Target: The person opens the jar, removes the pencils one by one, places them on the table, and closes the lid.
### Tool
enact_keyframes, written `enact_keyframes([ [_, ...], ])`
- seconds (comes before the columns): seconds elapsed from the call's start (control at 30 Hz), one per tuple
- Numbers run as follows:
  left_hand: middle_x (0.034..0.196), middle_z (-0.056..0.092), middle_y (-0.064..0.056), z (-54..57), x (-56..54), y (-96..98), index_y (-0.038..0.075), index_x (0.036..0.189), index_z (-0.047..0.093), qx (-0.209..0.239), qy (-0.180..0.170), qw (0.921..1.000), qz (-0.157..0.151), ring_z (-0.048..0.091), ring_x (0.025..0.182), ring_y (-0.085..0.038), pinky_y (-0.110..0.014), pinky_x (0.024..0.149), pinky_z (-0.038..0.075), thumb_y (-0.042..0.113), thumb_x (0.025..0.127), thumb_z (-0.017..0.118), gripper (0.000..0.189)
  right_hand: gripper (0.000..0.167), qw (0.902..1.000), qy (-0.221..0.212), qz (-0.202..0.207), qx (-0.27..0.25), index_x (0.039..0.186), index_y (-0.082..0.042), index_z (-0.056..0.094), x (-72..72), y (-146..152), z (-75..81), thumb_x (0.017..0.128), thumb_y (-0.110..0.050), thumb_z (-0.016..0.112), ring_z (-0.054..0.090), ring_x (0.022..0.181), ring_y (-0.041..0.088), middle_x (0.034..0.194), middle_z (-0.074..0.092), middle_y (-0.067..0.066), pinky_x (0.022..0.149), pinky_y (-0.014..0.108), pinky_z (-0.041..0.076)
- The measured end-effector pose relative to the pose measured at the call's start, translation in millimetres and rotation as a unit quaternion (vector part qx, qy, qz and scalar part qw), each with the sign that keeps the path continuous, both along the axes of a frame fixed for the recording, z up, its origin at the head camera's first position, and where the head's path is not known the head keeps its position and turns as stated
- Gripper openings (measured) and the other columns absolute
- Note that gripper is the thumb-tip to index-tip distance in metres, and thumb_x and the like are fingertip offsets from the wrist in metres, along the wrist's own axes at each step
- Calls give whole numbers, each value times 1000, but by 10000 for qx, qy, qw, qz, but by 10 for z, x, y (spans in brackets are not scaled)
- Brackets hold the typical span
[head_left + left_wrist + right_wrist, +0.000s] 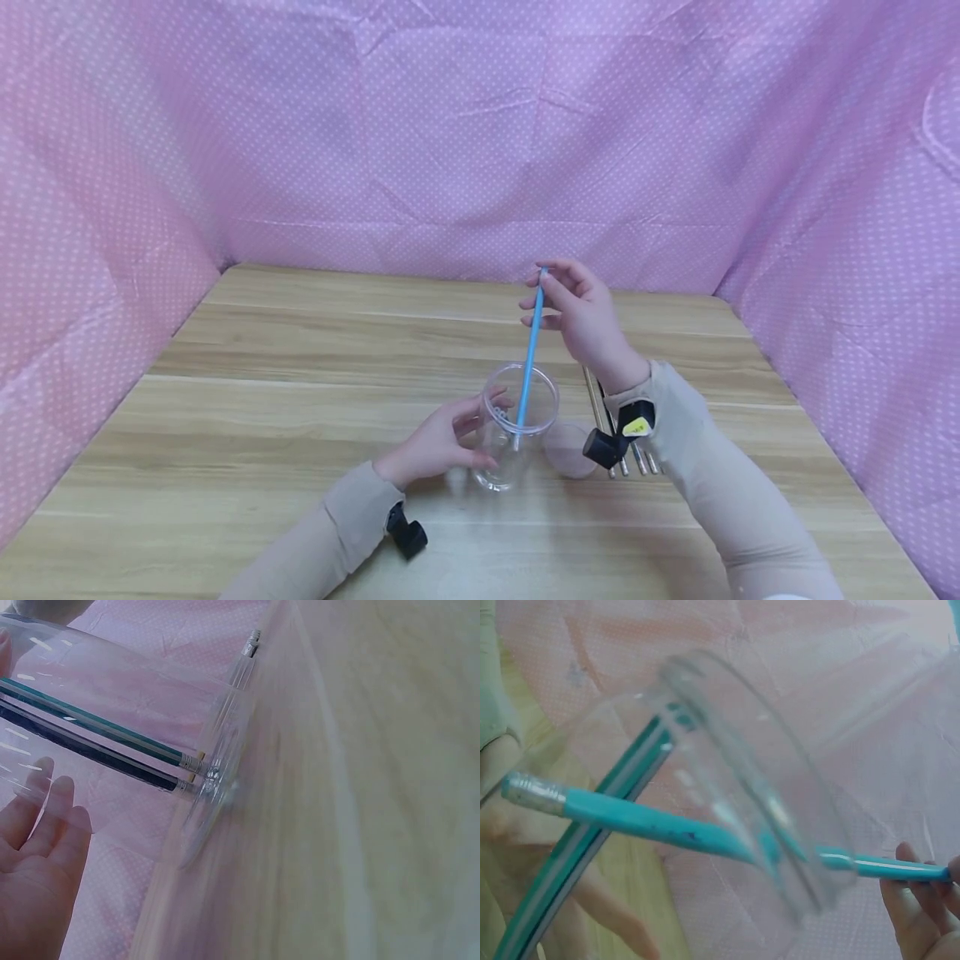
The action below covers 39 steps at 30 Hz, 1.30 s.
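Observation:
A clear plastic jar (496,486) stands upright on the table, with the fingers and thumb of my left hand (435,446) around its side. Inside it, the left wrist view shows a green pencil (112,730) and a dark pencil (90,750) leaning, eraser ends at the bottom. Above the jar, my right hand (588,325) pinches the top end of a light blue pencil (532,346). This pencil slants down through the open mouth, its eraser end (536,793) lowest and inside the jar. In the right wrist view it crosses in front of a striped pencil (577,847).
A round clear lid (568,450) lies just right of the jar. Several more pencils (593,398) lie on the wooden table (300,383), partly hidden under my right wrist. Pink dotted cloth (450,125) hangs around the back and sides.

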<state>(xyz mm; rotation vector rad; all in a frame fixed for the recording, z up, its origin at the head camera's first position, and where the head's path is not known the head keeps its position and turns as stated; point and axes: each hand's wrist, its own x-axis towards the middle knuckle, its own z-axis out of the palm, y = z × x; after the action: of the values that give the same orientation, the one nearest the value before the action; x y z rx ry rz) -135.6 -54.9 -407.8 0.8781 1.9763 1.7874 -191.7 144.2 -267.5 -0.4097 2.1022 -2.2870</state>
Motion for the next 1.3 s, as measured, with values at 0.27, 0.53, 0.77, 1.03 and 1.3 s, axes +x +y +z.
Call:
enact_keyframes([
  [0.27,144,43,-19,-2,4,-5,4,145,34,2,123,9999,24,40,133,-35,-50,113,30,2,72,77,85,25,9905,-301,-57,-1337,96,-18,63,-139,209,145,99,-5,42,65,69,10,88,64,-2,65,22,60],
  [0.53,147,40,-17,7,-4,-5,-1,140,40,-110,-57,9999,44,36,137,-30,-45,116,26,-1,71,77,79,18,9832,-924,141,-1568,97,-13,61,-217,499,196,98,-5,45,66,72,12,89,64,0,71,25,60],
  [0.77,146,42,-17,-4,-5,6,-1,141,40,-112,-12,9999,69,37,136,-30,-43,115,28,-1,70,77,80,16,9839,-716,5,-1636,98,-11,63,-239,654,233,97,-5,48,65,72,12,88,64,2,68,23,60],
  [1.03,145,41,-20,1,-5,8,-3,143,35,-23,27,10000,-35,36,136,-35,-48,114,28,1,72,76,82,13,9956,-888,71,298,105,-15,57,-295,906,-24,97,-8,49,66,73,9,89,65,-3,71,26,60],
  [1.3,144,43,-21,1,10,0,1,146,32,24,-56,10000,-25,37,136,-35,-49,114,29,0,72,76,86,29,9718,-1086,258,2079,125,0,46,-413,1374,-482,99,-13,47,65,80,7,94,61,-7,76,28,60],
])
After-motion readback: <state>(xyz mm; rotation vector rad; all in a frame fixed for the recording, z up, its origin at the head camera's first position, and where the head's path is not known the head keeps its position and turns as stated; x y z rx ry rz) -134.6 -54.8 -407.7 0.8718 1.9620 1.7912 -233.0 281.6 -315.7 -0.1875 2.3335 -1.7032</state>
